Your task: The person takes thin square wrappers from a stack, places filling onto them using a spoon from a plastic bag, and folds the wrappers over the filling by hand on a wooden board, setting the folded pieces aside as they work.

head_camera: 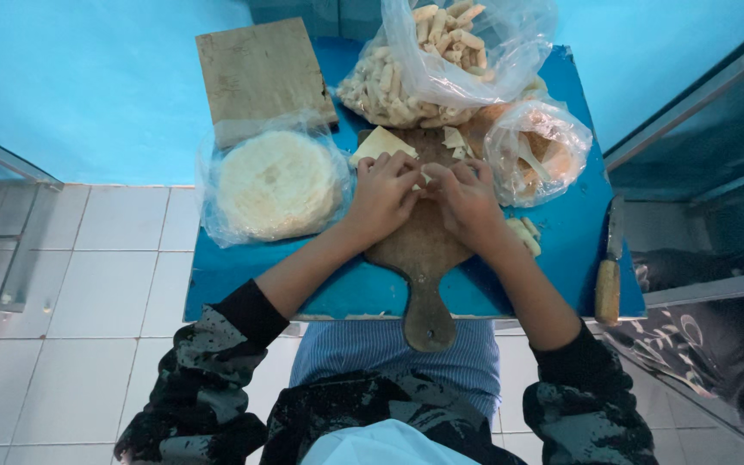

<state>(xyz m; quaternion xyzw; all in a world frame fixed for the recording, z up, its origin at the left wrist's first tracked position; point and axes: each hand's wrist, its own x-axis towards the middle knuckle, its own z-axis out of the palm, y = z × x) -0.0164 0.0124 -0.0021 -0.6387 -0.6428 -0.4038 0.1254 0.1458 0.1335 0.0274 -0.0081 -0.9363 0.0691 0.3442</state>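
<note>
A: Where are the hands?

B: Both are on the wooden board (419,250), near its far end. The left hand (382,194) and the right hand (468,200) meet fingertip to fingertip over a small pale piece of wrapper (424,176).

A: Is the grip closed?

B: Fingers of both hands are curled and pinching that wrapper between them; it is mostly hidden under the fingers.

A: What lies around the board?

B: Just beyond the hands, on the board, lies a pale square sheet (381,142) and a smaller scrap (454,139). Left of the board sits a bag of round flat wrappers (275,182). Behind the board is a big clear bag of finished rolls (428,65); to its right, a smaller bag with orange filling (537,151). A few rolls (525,234) lie beside the right wrist. Far right of the board, a knife (610,269) rests near the edge of the blue bench (243,284).
</note>
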